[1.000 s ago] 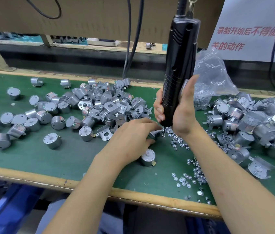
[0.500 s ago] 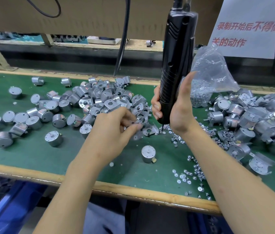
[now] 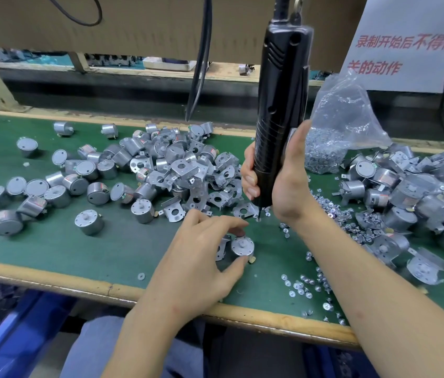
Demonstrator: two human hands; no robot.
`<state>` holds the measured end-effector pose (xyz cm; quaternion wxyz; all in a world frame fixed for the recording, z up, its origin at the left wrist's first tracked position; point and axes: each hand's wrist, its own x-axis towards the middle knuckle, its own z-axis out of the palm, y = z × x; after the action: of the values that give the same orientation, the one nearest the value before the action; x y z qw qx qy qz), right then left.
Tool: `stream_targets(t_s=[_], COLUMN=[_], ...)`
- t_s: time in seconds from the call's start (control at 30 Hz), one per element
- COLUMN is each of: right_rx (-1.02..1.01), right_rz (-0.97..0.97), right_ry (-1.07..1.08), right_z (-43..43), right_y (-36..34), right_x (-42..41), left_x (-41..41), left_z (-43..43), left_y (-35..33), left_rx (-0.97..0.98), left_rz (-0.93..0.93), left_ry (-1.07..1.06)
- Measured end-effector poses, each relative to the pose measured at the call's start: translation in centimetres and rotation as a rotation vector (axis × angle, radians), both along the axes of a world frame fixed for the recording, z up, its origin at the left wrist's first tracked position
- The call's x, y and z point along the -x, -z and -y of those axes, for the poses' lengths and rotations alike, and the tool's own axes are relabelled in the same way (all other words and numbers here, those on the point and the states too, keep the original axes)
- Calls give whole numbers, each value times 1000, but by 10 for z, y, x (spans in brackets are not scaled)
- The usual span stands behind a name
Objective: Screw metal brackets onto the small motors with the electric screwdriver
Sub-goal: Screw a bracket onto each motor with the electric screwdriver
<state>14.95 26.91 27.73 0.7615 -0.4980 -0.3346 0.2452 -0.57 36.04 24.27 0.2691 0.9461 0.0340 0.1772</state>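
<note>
Two hands work over a green mat [image 3: 52,255]. The left hand [image 3: 199,260] is curled round one small motor [image 3: 242,247], thumb on its near side, index finger on its far edge. The motor stands on the mat near the front edge, shaft up. A metal bracket [image 3: 222,249] sits against the motor's left side, partly hidden by the fingers; cannot tell if it is gripped too.

The right hand [image 3: 286,184] wraps the lower body of the black electric screwdriver [image 3: 278,105]. The tool is upright and hangs from a cable above. Its bit [image 3: 259,214] points down close to the mat, behind and just right of the motor, apart from it.

A heap of loose motors and brackets [image 3: 177,170] lies behind the left hand. A second heap of bracketed motors [image 3: 406,192] lies at the right. A clear bag of screws [image 3: 343,126] sits behind the right hand. Loose screws [image 3: 308,285] are scattered beside the right forearm. There is a blue bin [image 3: 11,336] below the table at front left and a white sign [image 3: 411,77] with red characters at upper right.
</note>
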Motion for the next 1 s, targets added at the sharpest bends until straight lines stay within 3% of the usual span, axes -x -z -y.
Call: stream_targets(t_s=[0.23, 0.43, 0.63, 1.0], right_rx=[62, 14, 16, -89], right_rz=[8, 7, 20, -33], right_ry=[0, -9, -12, -133], right_z=[-5, -3, -2, 7], right_y=[3, 0, -3, -17], right_x=[6, 5, 8, 11], left_x=[4, 13, 10, 7], left_z=[-4, -25, -28, -8], left_y=[4, 10, 14, 5], left_rx=[-6, -47, -26, 146], left_rz=[49, -82, -87, 157], left_ry=[-36, -32, -24, -14])
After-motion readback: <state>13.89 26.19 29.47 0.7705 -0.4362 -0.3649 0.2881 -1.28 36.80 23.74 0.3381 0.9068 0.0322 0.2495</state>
